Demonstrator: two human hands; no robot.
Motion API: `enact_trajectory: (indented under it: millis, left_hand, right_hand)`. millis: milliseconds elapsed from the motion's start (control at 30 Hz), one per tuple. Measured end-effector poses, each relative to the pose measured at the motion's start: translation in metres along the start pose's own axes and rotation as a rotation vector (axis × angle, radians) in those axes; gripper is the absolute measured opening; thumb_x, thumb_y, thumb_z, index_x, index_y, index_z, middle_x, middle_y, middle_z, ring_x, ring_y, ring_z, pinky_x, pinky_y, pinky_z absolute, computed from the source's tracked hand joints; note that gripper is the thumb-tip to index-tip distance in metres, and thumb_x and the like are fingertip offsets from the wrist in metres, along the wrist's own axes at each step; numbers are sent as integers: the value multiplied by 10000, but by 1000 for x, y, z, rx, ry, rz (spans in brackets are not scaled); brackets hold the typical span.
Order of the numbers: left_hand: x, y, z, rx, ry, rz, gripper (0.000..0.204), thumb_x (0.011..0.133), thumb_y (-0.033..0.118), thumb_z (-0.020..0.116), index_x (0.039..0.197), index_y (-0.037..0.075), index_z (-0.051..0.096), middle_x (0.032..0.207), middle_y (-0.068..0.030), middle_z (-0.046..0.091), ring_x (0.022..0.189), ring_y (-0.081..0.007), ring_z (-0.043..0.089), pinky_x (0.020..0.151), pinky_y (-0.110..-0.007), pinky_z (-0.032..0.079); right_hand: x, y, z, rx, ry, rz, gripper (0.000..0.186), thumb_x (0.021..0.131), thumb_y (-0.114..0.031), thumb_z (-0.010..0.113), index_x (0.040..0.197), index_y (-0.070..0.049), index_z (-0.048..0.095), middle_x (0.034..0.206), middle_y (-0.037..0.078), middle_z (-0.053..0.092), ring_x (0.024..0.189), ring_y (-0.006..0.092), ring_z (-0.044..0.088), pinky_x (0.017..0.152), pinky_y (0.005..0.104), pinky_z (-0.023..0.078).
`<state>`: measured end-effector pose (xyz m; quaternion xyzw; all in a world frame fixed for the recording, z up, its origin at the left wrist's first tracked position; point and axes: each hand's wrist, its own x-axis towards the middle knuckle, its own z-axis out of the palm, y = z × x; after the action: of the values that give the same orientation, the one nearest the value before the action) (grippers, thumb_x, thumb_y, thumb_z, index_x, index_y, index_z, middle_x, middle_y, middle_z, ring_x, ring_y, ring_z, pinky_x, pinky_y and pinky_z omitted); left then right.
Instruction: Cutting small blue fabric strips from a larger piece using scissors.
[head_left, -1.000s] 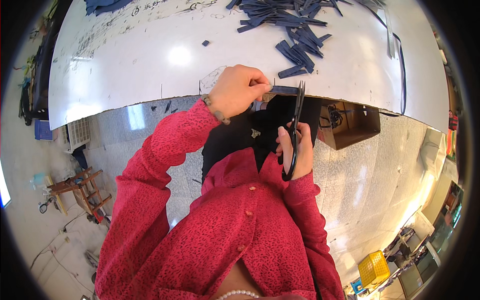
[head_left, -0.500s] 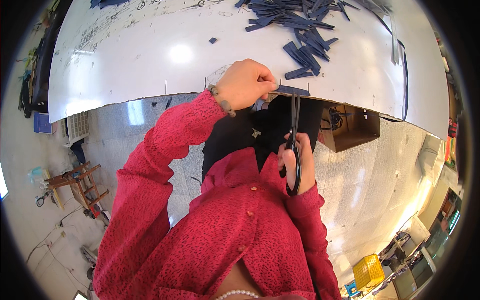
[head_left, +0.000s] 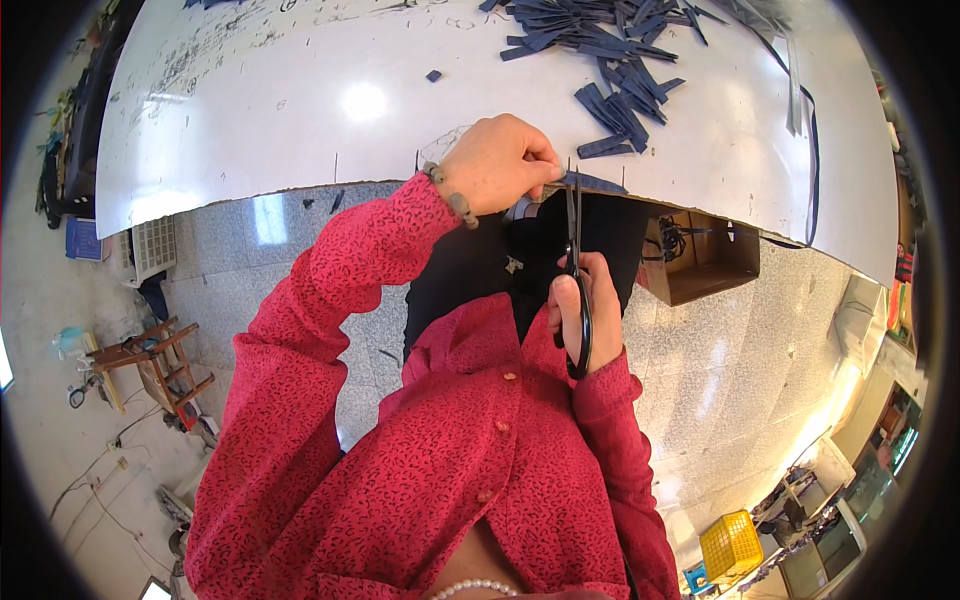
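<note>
My left hand (head_left: 503, 163) is closed in a pinch at the table's near edge, gripping one end of a dark blue fabric strip (head_left: 600, 184). That strip runs rightward along the edge. Held upright in my right hand (head_left: 598, 312) are black-handled scissors (head_left: 574, 225), my fingers wrapped through the handles. Their blade tips reach the strip just right of my left fingertips, and the blades look nearly together. Farther back lies a cluster of cut dark blue strips (head_left: 622, 105). A small dark blue scrap (head_left: 433, 76) rests by itself to the left of that cluster.
The white tabletop (head_left: 250, 130) carries pen marks, including short lines along its near edge. Below on the right stands an open cardboard box (head_left: 705, 270). A long dark band (head_left: 813, 170) hangs over the right side. A wooden stool (head_left: 160, 365) and yellow basket (head_left: 731, 545) are on the floor.
The scissors in my right hand have shifted left along the strip, close to my left fingertips, and their blades have come nearer together. My left hand still pinches the strip.
</note>
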<state>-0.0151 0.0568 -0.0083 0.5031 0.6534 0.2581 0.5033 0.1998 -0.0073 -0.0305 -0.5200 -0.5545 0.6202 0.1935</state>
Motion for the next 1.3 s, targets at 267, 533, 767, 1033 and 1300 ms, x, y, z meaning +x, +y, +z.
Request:
enact_trajectory:
  millis: [267, 533, 767, 1033, 1300]
  left_hand:
    - [0, -3, -1, 4, -10, 14, 159, 840, 123, 642, 879, -21, 698, 689, -43, 659, 605, -86, 590, 579, -227, 460]
    - [0, -3, -1, -66, -22, 6, 169, 845, 122, 644, 899, -32, 689, 704, -46, 656, 620, -85, 586, 579, -229, 460]
    - [-17, -7, 9, -345, -93, 60, 180, 860, 136, 638, 924, -27, 679, 711, -24, 636, 665, -70, 575, 617, -214, 458]
    - [50, 27, 15, 100, 168, 152, 168, 853, 162, 653, 920, 15, 701, 719, -50, 687, 625, -86, 615, 574, -224, 465]
    - [-13, 18, 25, -552, -212, 18, 157, 850, 148, 680, 900, 2, 709, 724, -37, 673, 584, -31, 517, 508, -169, 374]
  right_hand:
    - [10, -3, 9, -71, 68, -14, 459, 889, -418, 634, 1042, -11, 485, 644, 38, 519, 514, 91, 475, 484, 231, 393]
    - [14, -10, -3, -224, 22, 70, 403, 890, -385, 647, 1016, -30, 502, 586, 10, 469, 422, 69, 432, 391, 218, 344]
    - [-1, -17, -24, 279, -96, -194, 535, 872, -439, 641, 1121, -15, 431, 757, 31, 505, 580, 78, 448, 524, 206, 364]
    - [6, -28, -52, 415, 186, -264, 513, 910, -466, 571, 1155, -37, 432, 790, 59, 528, 587, 99, 485, 524, 216, 413]
    - [20, -39, -42, 527, 238, -305, 378, 822, 5, 647, 1137, -21, 440, 850, 112, 610, 643, 115, 557, 572, 234, 469]
